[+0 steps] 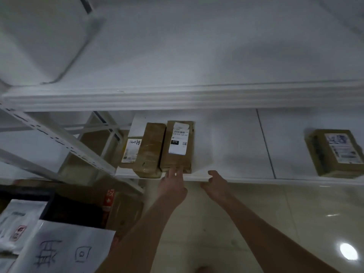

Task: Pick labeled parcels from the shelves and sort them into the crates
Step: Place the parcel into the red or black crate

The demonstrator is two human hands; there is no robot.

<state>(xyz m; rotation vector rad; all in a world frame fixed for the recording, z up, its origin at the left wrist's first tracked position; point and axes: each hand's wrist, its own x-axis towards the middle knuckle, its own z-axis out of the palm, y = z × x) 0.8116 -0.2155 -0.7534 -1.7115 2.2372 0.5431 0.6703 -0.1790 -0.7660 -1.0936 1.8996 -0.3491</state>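
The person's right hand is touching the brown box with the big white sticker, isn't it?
No, that is the left hand, touching the near end of the brown box with the white sticker on the shelf. The right hand is by the shelf's edge, holding nothing. The head view shows it.

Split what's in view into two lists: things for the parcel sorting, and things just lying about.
Job: brown cardboard parcel with white barcode label, touched by left hand; tape-wrapped brown parcel beside it; brown labelled box far right; white shelf; right hand.
Lying about: red-taped cardboard carton on floor; blurred white container above.
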